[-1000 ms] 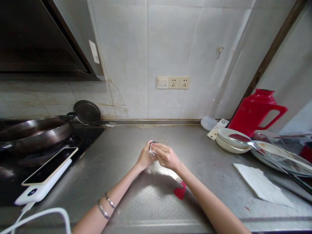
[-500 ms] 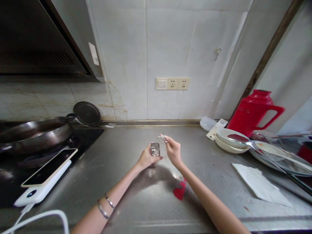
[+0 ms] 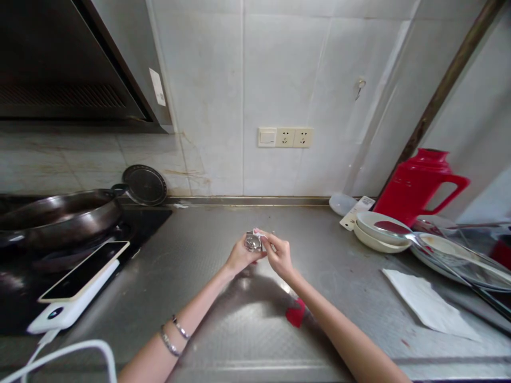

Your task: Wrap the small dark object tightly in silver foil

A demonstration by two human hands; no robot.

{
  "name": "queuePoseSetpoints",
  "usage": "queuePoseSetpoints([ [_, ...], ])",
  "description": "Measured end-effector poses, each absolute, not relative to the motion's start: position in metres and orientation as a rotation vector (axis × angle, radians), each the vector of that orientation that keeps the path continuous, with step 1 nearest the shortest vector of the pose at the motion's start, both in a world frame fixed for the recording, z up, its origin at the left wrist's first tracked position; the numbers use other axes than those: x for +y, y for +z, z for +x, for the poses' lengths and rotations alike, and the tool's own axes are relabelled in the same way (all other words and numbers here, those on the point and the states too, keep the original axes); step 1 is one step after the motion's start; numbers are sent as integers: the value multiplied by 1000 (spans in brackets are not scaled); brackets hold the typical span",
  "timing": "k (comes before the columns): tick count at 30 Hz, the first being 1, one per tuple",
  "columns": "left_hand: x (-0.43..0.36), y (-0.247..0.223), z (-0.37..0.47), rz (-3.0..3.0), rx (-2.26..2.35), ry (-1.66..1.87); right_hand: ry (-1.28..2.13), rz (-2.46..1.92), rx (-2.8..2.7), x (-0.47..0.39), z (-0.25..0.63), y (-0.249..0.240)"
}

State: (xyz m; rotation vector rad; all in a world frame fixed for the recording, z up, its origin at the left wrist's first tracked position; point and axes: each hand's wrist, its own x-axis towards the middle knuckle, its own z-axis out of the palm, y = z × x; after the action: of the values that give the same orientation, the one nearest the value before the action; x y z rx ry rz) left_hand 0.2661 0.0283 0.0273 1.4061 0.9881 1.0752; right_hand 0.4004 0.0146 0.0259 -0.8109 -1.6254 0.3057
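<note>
My left hand [image 3: 241, 257] is wrapped round a small clear glass container [image 3: 253, 242], held above the middle of the steel counter [image 3: 191, 250]. Pinched in the fingers of my right hand [image 3: 278, 255] is a thin white strip [image 3: 259, 234] with a pinkish end. The strip is at the upper right edge of the container, and my right fingertips are close beside it. What the container holds is too small to make out. Below my right wrist, a red piece [image 3: 295, 313] lies on the counter, partly beside the forearm.
On the left are a pan [image 3: 67, 221] on the stove, a phone [image 3: 85, 270] and a white power bank [image 3: 74, 303] with a cable. To the right stand a red thermos [image 3: 415, 186], stacked bowls [image 3: 375, 240], plates with utensils and a white paper sheet [image 3: 429, 303].
My right hand has moved left and slightly down, bringing the white strip from beside the container to its rim. My left hand keeps its hold. The view has shifted slightly.
</note>
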Motion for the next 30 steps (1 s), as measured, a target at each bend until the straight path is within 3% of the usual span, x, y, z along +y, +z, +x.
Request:
queuePoseSetpoints([
  [12,41,24,258,1391,1108,1094,199,-783,-1781,9,411,40],
  [18,38,15,262,1502,1090,1011,135,-880,-1526,23,414,38],
  [24,31,19,267,1469,1036,911,322,-822,-1829,26,411,28],
  [30,35,24,262,1418,998,975,194,-676,-1964,17,407,30],
])
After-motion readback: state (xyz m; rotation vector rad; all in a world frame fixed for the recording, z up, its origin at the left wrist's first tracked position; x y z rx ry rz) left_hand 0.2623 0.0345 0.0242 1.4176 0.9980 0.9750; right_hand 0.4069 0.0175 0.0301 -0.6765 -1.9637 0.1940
